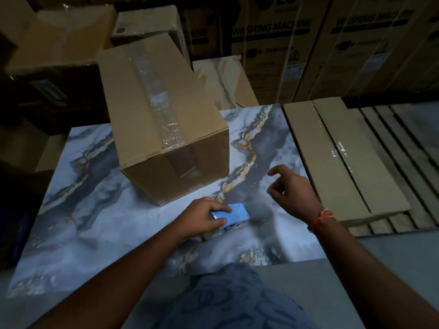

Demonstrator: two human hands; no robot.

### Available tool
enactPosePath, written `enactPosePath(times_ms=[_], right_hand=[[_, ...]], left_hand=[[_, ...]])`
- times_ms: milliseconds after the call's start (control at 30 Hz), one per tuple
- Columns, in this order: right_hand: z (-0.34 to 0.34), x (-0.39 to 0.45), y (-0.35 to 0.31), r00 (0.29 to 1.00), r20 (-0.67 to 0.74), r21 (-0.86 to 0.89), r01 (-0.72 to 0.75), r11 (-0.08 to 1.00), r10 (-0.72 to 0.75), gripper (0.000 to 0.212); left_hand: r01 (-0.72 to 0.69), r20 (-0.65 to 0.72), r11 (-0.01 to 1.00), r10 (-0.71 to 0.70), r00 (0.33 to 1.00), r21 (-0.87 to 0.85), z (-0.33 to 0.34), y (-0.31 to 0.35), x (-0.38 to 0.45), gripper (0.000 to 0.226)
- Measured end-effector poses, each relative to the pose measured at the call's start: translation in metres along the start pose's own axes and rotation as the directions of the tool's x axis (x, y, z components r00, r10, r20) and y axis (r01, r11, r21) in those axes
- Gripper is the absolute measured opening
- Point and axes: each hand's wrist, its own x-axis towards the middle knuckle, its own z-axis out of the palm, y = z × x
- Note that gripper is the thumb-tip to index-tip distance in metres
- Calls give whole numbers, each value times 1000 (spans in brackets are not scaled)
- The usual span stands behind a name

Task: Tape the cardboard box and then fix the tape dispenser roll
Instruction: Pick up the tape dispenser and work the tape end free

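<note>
On the marbled grey tabletop (95, 233), a brown cardboard box (161, 110) sits taped. Just beside it, the left hand (202, 218) clamps the light-blue tape dispenser (234, 216) (probably light, rigid; best gripped by its body); the right hand (293, 188) hovers apart, empty.

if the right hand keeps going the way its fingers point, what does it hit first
Probably the near lower corner of the taped cardboard box. The right hand hovers empty, fingers curled toward upper left over bare marble tabletop. Nothing lies between, though its height is unclear.
</note>
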Motion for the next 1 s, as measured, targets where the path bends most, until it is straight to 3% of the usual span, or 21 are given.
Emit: enactPosePath(times_ms=[167,300,400,467,600,733,900,1000], right_hand=[[22,-2,-27,992,2,-77,129,989,-129,43],[45,-12,-53,981,65,-168,193,967,-184,45],[61,-23,-68,975,102,-247,216,945,-196,47],[68,-29,-78,974,106,-303,225,926,-202,44],[76,-39,-97,966,3,-439,232,868,-257,40],[83,-44,-98,977,-29,-499,169,850,-211,62],[81,-43,-97,978,-72,-498,136,857,-197,72],[80,-47,-95,983,-127,-388,71,919,-130,74]], left_hand=[[125,-43,962,-139,989,-245,23,0,3,31],[196,-6,823,-235,972,-533,39,-1,4,23],[213,45,721,-246,968,-660,40,-1,3,36],[204,46,731,-230,972,-651,37,-3,2,44],[104,41,849,-97,994,-518,28,-12,6,26],[-49,-54,971,37,998,-235,14,-13,15,34],[-143,-60,966,134,989,-214,3,-5,24,20],[-152,-77,944,135,988,-294,4,-5,31,12]])
